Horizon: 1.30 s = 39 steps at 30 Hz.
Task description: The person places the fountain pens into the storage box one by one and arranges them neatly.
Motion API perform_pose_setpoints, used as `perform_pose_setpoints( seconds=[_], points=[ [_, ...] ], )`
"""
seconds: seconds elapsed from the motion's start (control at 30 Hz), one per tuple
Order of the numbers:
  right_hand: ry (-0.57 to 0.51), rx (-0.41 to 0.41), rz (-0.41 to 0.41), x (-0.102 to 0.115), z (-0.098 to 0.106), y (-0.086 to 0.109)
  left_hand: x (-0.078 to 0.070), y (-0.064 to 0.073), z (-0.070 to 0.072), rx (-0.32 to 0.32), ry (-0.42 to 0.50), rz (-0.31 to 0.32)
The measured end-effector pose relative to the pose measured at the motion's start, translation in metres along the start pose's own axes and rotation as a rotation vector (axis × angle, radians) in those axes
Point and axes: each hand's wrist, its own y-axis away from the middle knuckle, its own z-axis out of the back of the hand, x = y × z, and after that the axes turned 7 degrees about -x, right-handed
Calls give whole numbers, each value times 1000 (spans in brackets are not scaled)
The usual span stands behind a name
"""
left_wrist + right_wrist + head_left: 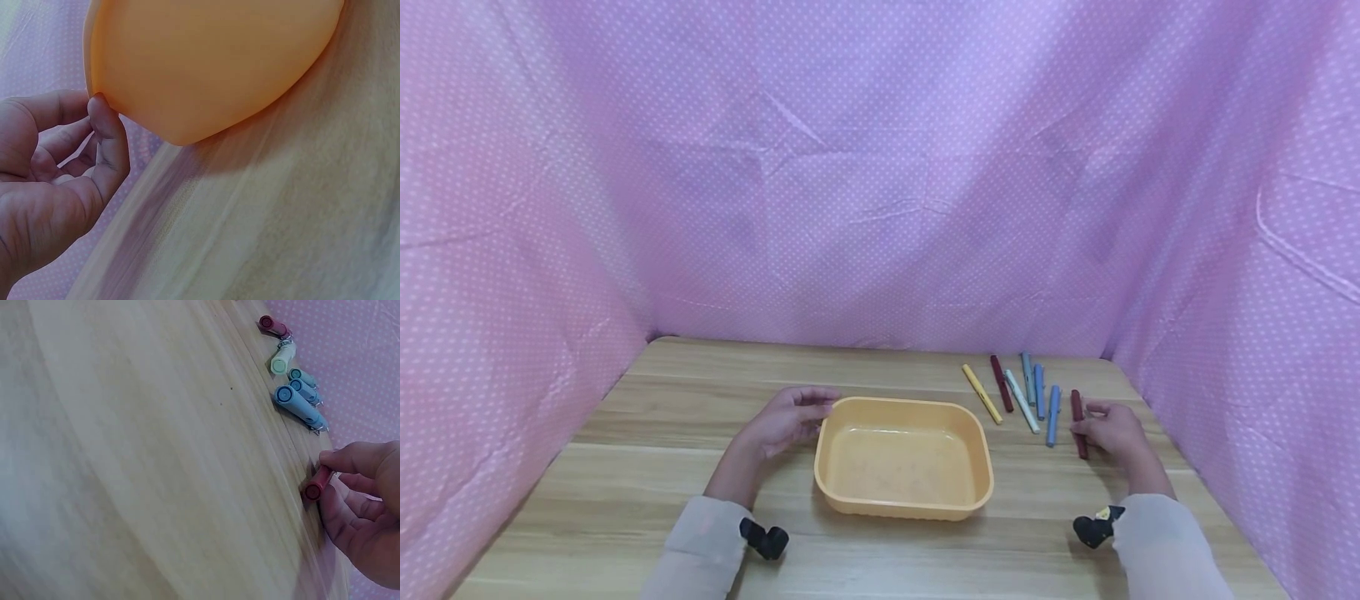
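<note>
My left hand (786, 423) pinches the rim of a yellow-orange plastic basin (898, 508) at its far left corner. In the left wrist view, thumb and forefinger meet at the edge of the basin (206, 62). The basin stands upright on the table with nothing in it. Over on the right, my right hand (1116, 429) holds a dark red pen (1077, 406) between thumb and fingers. The right wrist view shows the blunt end of this pen (314, 489) close over the wood.
Left of the right hand lie several pens: a blue pen (1053, 417), another blue pen (1040, 392), a teal pen (1027, 379), a pale green pen (1022, 402), a dark red pen (1002, 383) and a yellow pen (982, 393). Pink dotted cloth (880, 208) surrounds the wooden table (625, 500).
</note>
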Motion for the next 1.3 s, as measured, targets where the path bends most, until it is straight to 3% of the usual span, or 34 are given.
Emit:
perform_pose_setpoints(
  seconds=[0.7, 0.83, 1.07, 1.3],
  points=[
    [-243, 98, 48, 1, 13, 3, 1, 1, -1, -2, 7, -11],
    [-223, 112, 68, 5, 17, 4, 1, 0, -1, 5, 9, -13],
    [-75, 88, 152, 19, 25, 6, 1, 0, 0, 15, -6, -29],
    [-39, 84, 199, 33, 29, 9, 2, 0, 1, 22, -2, -29]
  ],
)
